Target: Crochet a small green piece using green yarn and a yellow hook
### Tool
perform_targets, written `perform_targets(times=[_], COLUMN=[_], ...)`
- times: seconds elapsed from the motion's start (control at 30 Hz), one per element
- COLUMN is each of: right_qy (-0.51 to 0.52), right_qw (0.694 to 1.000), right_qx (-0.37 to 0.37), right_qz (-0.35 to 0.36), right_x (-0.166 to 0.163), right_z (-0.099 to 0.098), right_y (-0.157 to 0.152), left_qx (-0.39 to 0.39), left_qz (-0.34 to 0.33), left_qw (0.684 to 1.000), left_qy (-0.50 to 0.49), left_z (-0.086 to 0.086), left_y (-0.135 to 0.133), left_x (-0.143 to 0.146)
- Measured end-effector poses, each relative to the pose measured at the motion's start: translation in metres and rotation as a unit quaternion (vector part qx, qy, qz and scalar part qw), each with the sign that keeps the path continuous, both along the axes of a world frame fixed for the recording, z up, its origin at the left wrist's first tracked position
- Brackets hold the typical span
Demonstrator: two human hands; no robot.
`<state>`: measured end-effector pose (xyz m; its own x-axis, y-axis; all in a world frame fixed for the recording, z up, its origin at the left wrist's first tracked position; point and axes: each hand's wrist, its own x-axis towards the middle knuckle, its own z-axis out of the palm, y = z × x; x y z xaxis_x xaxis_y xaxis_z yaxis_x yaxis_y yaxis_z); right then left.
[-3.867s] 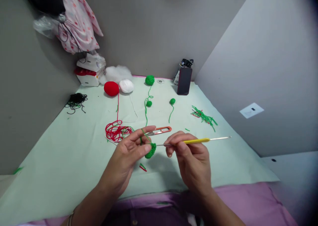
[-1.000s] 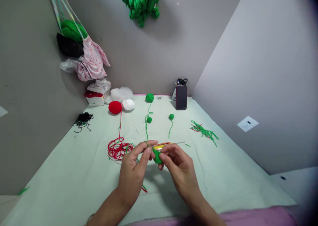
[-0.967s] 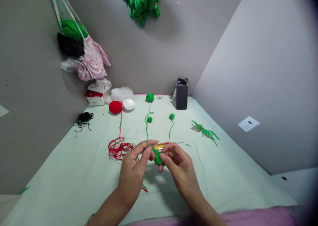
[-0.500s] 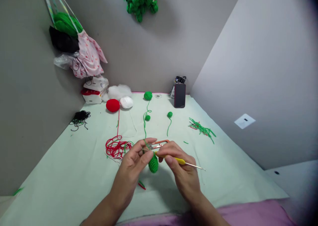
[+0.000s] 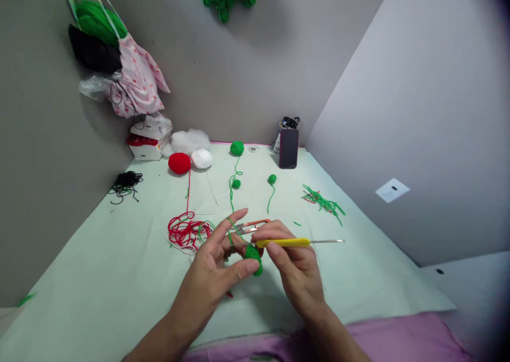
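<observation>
My left hand [image 5: 217,269] pinches a small green crochet piece [image 5: 253,256] between thumb and fingers, with green yarn looped over the raised forefinger. My right hand [image 5: 292,261] grips a yellow-handled crochet hook [image 5: 285,242]; its metal shaft points right and its tip is at the green piece. Both hands hover over the pale green table cover [image 5: 99,256]. Orange thread snips [image 5: 253,225] lie on the cover just behind the hands.
A red yarn tangle [image 5: 187,232] lies left of the hands. Further back are a red ball [image 5: 179,163], a white ball [image 5: 201,158], a green ball [image 5: 237,148], small green pieces [image 5: 272,179], yarn scraps [image 5: 322,201], black yarn [image 5: 125,181] and a phone [image 5: 288,148]. Grey walls enclose the table.
The view dipped slightly. My right hand swung the hook so the handle now lies level, pointing right. My left forefinger lifted and the green piece sits lower in the pinch.
</observation>
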<state>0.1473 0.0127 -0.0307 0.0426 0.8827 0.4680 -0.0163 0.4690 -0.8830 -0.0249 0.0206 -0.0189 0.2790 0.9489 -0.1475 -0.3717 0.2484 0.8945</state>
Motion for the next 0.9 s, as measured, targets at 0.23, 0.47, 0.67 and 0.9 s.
perform_targets(times=[0.23, 0.47, 0.67, 0.9], right_qy=[0.029, -0.004, -0.132, -0.240], right_qw=[0.999, 1.000, 0.982, 0.936], right_qx=[-0.013, 0.017, 0.104, 0.222], right_qz=[0.008, -0.025, -0.087, -0.135], right_x=[0.001, -0.003, -0.003, -0.001], right_z=[-0.006, -0.001, -0.008, -0.015], right_y=[0.003, -0.001, -0.010, -0.015], left_qx=[0.019, 0.014, -0.020, -0.137], left_qz=[-0.041, -0.009, 0.054, -0.011], left_qw=[0.999, 1.000, 0.998, 0.982], left_qy=[-0.016, 0.003, -0.009, -0.128], left_z=[-0.006, -0.011, -0.016, -0.009], left_y=[-0.002, 0.000, -0.003, -0.001], left_x=[-0.002, 0.000, 0.006, 0.009])
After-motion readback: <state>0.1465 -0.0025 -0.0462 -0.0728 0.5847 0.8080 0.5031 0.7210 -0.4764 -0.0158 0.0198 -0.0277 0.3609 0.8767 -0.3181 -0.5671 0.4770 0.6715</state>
